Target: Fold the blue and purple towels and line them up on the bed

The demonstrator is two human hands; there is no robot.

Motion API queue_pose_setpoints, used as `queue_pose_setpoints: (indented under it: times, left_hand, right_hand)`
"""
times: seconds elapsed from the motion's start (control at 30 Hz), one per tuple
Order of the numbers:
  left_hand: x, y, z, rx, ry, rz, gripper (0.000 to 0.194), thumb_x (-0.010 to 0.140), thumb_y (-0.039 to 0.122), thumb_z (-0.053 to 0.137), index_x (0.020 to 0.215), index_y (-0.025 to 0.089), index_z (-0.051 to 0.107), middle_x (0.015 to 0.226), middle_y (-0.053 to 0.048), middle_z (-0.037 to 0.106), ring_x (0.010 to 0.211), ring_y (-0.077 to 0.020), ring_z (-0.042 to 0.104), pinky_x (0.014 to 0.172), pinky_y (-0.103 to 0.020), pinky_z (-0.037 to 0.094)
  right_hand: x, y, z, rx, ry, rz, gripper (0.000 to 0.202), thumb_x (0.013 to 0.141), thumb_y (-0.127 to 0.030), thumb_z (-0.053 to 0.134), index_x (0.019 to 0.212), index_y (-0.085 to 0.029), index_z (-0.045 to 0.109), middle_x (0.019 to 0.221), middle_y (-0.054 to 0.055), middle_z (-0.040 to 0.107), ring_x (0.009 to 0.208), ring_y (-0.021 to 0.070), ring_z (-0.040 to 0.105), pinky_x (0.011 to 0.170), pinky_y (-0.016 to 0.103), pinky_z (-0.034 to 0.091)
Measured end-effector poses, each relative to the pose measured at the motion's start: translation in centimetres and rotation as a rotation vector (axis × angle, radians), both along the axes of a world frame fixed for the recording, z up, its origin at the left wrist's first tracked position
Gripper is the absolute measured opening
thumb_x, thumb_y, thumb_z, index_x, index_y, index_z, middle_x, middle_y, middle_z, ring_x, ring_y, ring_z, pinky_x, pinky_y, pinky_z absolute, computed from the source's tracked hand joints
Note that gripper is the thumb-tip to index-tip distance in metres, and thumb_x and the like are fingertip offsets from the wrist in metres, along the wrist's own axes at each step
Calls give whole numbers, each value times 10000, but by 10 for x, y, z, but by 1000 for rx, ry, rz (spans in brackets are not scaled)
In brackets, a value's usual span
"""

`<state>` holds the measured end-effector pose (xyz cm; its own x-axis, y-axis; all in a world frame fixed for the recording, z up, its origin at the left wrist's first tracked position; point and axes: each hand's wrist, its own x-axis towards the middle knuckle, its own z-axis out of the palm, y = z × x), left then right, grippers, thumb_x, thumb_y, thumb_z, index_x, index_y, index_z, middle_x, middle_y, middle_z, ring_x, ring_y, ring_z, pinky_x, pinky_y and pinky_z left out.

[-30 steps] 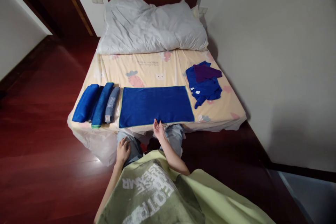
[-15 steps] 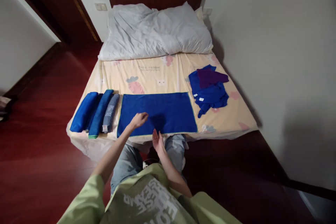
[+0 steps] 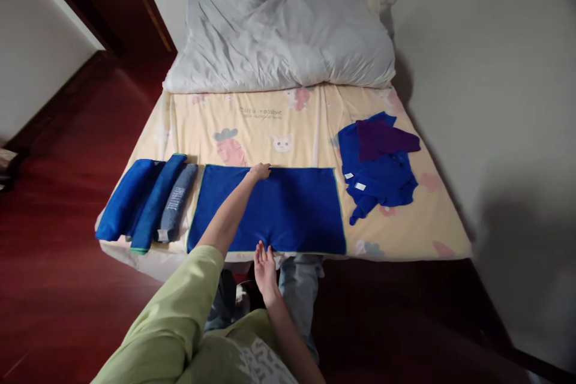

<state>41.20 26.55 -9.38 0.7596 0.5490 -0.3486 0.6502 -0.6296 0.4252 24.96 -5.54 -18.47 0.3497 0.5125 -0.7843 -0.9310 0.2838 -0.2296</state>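
A blue towel [image 3: 297, 210] with a thin green edge lies spread flat across the front of the bed. My left hand [image 3: 260, 171] reaches over it to the middle of its far edge, fingers closed on the cloth there; the fingertips are partly hidden. At the near edge, my right hand [image 3: 265, 267] is palm up with its fingers stretched out, the tips touching the towel, where a small crease shows. Left of the towel lie rolled blue towels [image 3: 157, 204] and a grey-blue roll [image 3: 177, 201] with lettering.
Rumpled blue cloths [image 3: 382, 174] with a purple cloth [image 3: 382, 138] on top lie on the right of the bed. A grey-white quilt [image 3: 283, 42] is bunched at the headboard. The patterned sheet [image 3: 256, 132] covers the bed, with a wall beyond its right side.
My left hand has moved forward from above the towel to its far edge. My right hand stays by the near edge. The view has shifted closer over the bed.
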Motion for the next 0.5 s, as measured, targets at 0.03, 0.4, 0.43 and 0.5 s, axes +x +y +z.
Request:
queue_pose_setpoints:
  times: [0.03, 0.4, 0.43, 0.5]
  left_hand:
    - [4, 1, -3, -7, 54, 13, 354, 960, 294, 591, 1241, 87, 645, 1219, -237, 681, 1150, -279, 669, 1018, -370, 483]
    - [15, -3, 3, -8, 257, 84, 453, 1015, 415, 534, 1303, 70, 586, 1212, -251, 671, 1143, -306, 682, 956, -357, 522]
    - [15, -2, 4, -29, 268, 88, 431, 1023, 408, 519, 1283, 72, 595, 1134, -230, 701, 1042, -276, 719, 915, -335, 536]
    - [15, -2, 4, -88, 283, 108, 411, 1037, 392, 493, 1276, 74, 596, 994, -192, 732, 849, -233, 746, 830, -310, 557]
  right_hand:
    - [0, 0, 1, -3, 2, 5, 173, 995, -324, 578, 1004, -245, 732, 1221, 45, 743, 1197, 127, 679, 1054, 307, 579]
    - [1, 1, -1, -42, 7, 43, 194, 1011, -353, 552, 969, -284, 729, 1167, -11, 757, 1225, 116, 658, 1078, 303, 556]
    - [1, 0, -2, -38, 5, 43, 190, 1005, -360, 561, 973, -282, 730, 1175, -2, 754, 1229, 119, 657, 1080, 304, 557]
    - [0, 0, -3, -34, 9, 33, 196, 1002, -371, 562, 983, -271, 729, 1194, 21, 747, 1231, 127, 658, 1072, 314, 569]
